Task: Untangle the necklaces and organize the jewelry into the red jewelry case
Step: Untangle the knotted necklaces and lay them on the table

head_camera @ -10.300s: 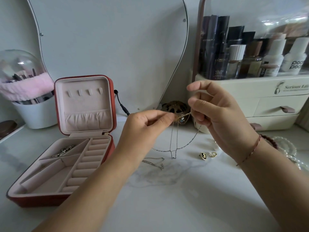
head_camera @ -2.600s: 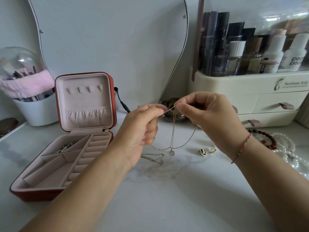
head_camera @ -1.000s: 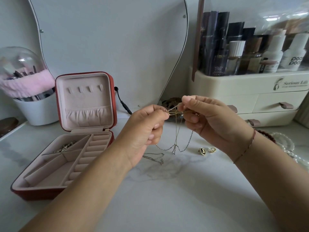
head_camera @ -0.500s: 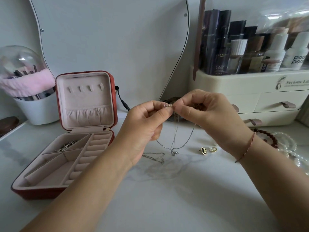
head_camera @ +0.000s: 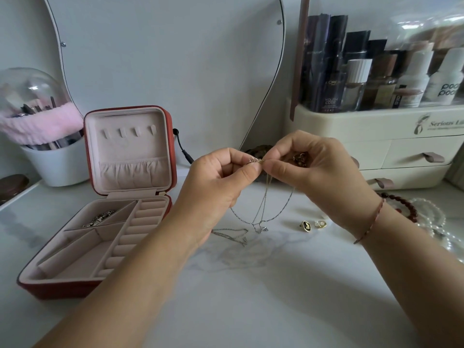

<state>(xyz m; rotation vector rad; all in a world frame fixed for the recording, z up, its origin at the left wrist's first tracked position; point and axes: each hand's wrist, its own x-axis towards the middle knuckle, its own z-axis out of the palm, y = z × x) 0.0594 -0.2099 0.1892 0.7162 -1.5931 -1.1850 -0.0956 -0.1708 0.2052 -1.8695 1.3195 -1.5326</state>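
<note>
Head view, writing: organizer [head_camera: 356, 126] "Serious Li…"; bottle [head_camera: 331, 89] "YOUTH CODE".
Surface [head_camera: 251, 285]: white marble.
Hands: left hand [head_camera: 216, 187], right hand [head_camera: 319, 169] pinch necklace [head_camera: 260, 228].

White marble tabletop [head_camera: 251, 310], pale wall [head_camera: 22, 33]

The thin silver chain necklaces [head_camera: 263, 204] hang at the centre of the frame. Their knotted top is pinched between the fingertips of the left hand [head_camera: 216, 187] and the right hand [head_camera: 321, 172]. Their loops fall down, and a small pendant [head_camera: 261, 228] reaches the white marble surface [head_camera: 251, 297]. One more thin silver chain [head_camera: 231, 233] lies loose just left of the pendant.

The red square jewelry case [head_camera: 60, 288] stands open at the left, its lid upright and its lining pale pink. A silver piece [head_camera: 99, 218] lies in its rear left compartment.

Two small gold earrings [head_camera: 312, 225] lie right of the pendant. A dark red bead bracelet [head_camera: 404, 204] and a white pearl strand [head_camera: 437, 217] lie at the right edge.
</note>
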